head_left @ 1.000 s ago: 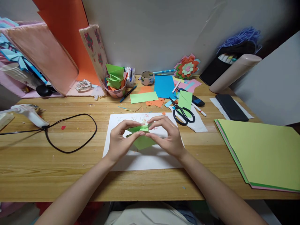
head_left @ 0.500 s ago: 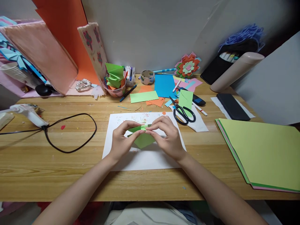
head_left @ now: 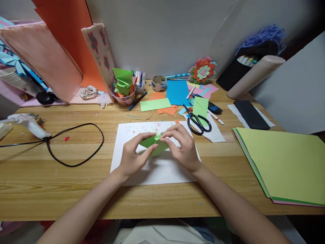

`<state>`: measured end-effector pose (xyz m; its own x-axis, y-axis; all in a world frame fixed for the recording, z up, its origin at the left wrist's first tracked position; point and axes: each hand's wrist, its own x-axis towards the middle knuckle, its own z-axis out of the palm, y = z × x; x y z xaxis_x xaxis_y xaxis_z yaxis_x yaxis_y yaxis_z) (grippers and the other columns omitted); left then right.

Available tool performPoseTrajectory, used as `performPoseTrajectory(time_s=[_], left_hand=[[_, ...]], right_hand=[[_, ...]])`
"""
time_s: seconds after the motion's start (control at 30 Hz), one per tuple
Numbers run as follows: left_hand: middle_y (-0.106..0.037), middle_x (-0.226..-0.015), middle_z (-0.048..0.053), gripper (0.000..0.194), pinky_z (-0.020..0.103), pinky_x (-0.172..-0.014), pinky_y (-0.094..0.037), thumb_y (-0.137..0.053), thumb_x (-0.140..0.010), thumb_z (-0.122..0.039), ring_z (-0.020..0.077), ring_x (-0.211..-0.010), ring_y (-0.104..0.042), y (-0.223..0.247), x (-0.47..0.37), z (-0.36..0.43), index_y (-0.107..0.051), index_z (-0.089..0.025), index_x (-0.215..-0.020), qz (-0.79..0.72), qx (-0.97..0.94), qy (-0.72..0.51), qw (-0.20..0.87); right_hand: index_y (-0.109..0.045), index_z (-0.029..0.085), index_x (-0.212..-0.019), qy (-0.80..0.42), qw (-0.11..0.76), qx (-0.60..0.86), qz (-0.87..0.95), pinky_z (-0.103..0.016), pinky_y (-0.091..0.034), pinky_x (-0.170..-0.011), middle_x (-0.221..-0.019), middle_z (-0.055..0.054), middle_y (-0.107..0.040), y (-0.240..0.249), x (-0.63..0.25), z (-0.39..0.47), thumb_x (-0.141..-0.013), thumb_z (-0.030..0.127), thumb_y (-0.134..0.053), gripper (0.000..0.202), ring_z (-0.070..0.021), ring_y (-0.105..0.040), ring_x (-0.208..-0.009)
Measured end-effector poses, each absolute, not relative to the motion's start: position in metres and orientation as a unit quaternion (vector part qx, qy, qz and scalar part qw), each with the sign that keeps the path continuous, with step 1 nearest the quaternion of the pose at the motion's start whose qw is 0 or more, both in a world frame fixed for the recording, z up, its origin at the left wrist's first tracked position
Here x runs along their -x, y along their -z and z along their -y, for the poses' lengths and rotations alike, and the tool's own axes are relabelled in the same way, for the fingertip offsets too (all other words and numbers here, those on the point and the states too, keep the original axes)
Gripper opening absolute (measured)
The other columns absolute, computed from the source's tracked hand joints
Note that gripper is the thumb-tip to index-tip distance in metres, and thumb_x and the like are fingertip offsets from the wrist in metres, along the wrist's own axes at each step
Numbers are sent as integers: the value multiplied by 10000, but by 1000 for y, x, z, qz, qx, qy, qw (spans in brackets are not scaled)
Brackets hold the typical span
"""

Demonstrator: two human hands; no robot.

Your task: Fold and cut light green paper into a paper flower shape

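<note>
I am pinching a folded green paper point(head_left: 160, 148) between the thumb and fingers of my right hand point(head_left: 184, 147), so that grip is clamping near the paper's upper fold. My left hand point(head_left: 133, 154) is curving around the other side: its fingers are reaching along the far edge, while its thumb is sitting in front of the near face, well spread from them. I cannot tell whether this 2nd grip is pressing on the paper. The green paper is sitting between my 2 hands, above a white sheet point(head_left: 162, 174) that is lying on the wooden desk point(head_left: 152, 200).

Just beyond the sheet, on the right, black-handled scissors point(head_left: 196, 120) are lying partly across a light green piece point(head_left: 200, 105). Farther back, a green strip point(head_left: 155, 104) is covering part of some orange scraps point(head_left: 172, 111), beside a blue sheet point(head_left: 179, 91). A tape roll point(head_left: 159, 83) and a layered paper flower point(head_left: 202, 70) are sitting near the wall.

Over on the left, a black cable point(head_left: 103, 139) is looping out from a white glue gun point(head_left: 29, 125). On the right, a stack of coloured sheets point(head_left: 281, 166) is lying with a yellow-green one on top.
</note>
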<state>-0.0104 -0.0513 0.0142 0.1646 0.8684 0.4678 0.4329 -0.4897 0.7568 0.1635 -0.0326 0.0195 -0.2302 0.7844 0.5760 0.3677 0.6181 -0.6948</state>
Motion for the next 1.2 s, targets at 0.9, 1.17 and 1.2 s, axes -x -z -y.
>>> performPoseTrajectory(time_s=[0.9, 1.17, 1.2], left_hand=[[-647, -830, 40, 121, 268, -698, -461, -579, -798, -175, 144, -769, -590, -24, 10, 54, -608, -174, -915, -446, -740, -436, 253], [-656, -797, 27, 145, 254, -663, -469, -627, -756, -130, 134, -732, -597, -18, 11, 52, -612, -181, -891, -438, -733, -473, 219], [-659, -798, 27, 148, 254, -663, -469, -625, -757, -123, 134, -733, -600, -18, 11, 52, -616, -182, -893, -434, -732, -479, 215]], right_hand=[[-597, 169, -813, -159, 459, 346, 803, -322, -449, -668, -791, -62, -568, -23, -162, 37, -800, 102, -554, 81, -182, -516, -773], [-625, 188, -818, -243, 469, 346, 776, -315, -460, -690, -784, -39, -587, -27, -163, 35, -810, 174, -589, 39, -164, -552, -769], [-620, 193, -827, -263, 468, 343, 771, -314, -462, -698, -791, -34, -593, -27, -163, 35, -807, 189, -598, 30, -161, -558, -771]])
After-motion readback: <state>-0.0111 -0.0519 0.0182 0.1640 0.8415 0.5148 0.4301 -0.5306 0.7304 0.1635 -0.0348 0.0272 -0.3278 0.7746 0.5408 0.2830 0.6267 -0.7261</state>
